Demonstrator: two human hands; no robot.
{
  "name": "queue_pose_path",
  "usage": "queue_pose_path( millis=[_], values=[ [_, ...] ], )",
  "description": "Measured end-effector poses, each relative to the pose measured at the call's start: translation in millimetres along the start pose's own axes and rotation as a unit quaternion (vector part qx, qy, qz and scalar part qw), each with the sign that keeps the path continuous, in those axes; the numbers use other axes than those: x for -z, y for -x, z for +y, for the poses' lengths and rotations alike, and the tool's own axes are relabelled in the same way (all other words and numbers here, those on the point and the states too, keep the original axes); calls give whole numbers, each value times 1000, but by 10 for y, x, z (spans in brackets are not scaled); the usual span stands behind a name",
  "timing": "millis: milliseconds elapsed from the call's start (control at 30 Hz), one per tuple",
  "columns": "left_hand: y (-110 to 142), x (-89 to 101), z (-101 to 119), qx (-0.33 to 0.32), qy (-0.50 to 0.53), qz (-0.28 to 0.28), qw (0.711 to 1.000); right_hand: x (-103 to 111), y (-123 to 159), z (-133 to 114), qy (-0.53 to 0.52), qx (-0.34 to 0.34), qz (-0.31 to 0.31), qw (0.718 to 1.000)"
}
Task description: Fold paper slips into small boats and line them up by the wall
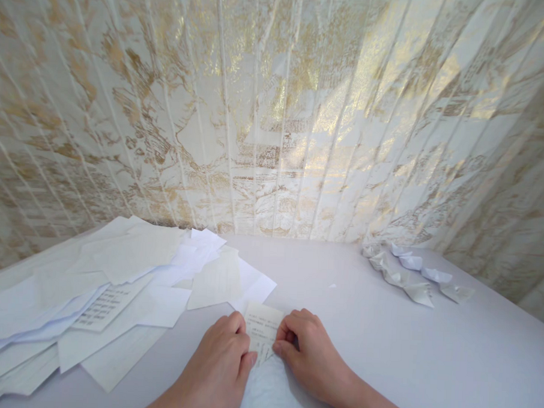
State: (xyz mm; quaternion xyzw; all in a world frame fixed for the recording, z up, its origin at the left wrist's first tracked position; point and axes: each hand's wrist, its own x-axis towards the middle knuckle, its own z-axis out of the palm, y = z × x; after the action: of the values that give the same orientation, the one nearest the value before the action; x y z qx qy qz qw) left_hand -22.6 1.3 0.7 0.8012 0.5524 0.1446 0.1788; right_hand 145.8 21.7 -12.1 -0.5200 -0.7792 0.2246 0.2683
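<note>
Between my two hands is a small printed sheet of paper (265, 321), its lower part folded so that text there runs at a slant. My left hand (229, 352) grips the left edge, with the fingers curled and the thumb along the near side. On the opposite edge, my right hand (306, 344) pinches the paper between thumb and curled fingers. The paper is close to the table's near side. Parts of both its side edges are hidden behind my fingers.
A spread-out pile of paper sheets (139, 252), some printed, covers the table's left side. Several small folded paper boats (410, 262) stand in rows at the back right. A tiny paper scrap (332, 285) lies on the white table (427, 361). Behind rises a gold-patterned curtain (275, 138).
</note>
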Motion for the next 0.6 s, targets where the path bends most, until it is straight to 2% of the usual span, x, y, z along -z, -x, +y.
queue_pose_path(
  millis=[600],
  values=[
    [21, -35, -32, -1, -7, 7, 1000, -9, 33, -75, 64, 3, 15, 998]
  ],
)
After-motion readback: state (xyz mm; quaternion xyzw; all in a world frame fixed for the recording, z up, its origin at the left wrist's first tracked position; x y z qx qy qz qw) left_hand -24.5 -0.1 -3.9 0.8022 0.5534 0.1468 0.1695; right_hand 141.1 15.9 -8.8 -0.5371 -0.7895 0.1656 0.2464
